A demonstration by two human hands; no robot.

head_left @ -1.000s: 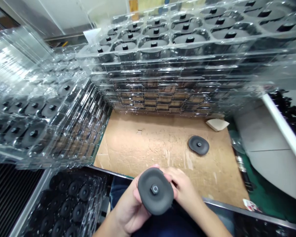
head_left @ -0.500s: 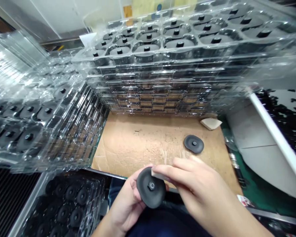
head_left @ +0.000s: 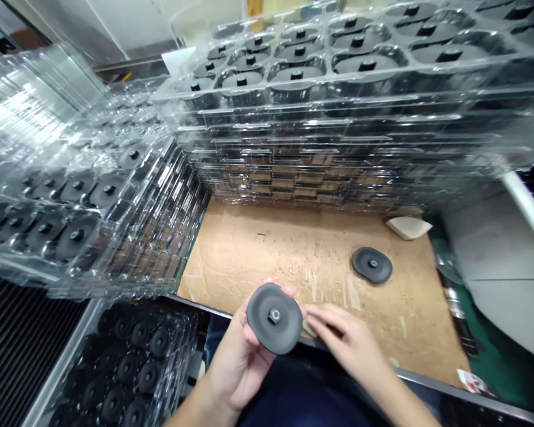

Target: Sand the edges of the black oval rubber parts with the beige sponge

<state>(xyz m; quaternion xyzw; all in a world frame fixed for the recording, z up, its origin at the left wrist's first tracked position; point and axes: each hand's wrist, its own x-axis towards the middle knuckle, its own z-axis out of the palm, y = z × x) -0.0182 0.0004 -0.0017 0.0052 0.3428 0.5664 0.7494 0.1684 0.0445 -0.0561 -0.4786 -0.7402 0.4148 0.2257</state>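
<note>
Two bare hands work over the near edge of a cardboard sheet (head_left: 267, 261). The left hand (head_left: 234, 362) is closed around a dark grey rounded disc (head_left: 276, 335), with its fingers curled behind the rim, and holds it tilted up so that its face and central hex-shaped stud point toward the wearer. The right hand (head_left: 349, 344) sits just beside the disc's lower right rim, with its fingers and thumb pinched on a small pale pad (head_left: 310, 327). The pad is mostly hidden, so its material is hard to tell, and it does not clearly touch the disc. A second dark disc (head_left: 372, 264) lies flat near the cardboard's right edge, and a pale wedge-shaped scrap (head_left: 408, 227) sits at the far right corner. Along the far edge rise stacked clear plastic trays (head_left: 293, 121) holding similar discs, with another stack (head_left: 151, 207) along the left edge. A dark tray of discs (head_left: 180, 332) sits beyond the near left corner.
</note>
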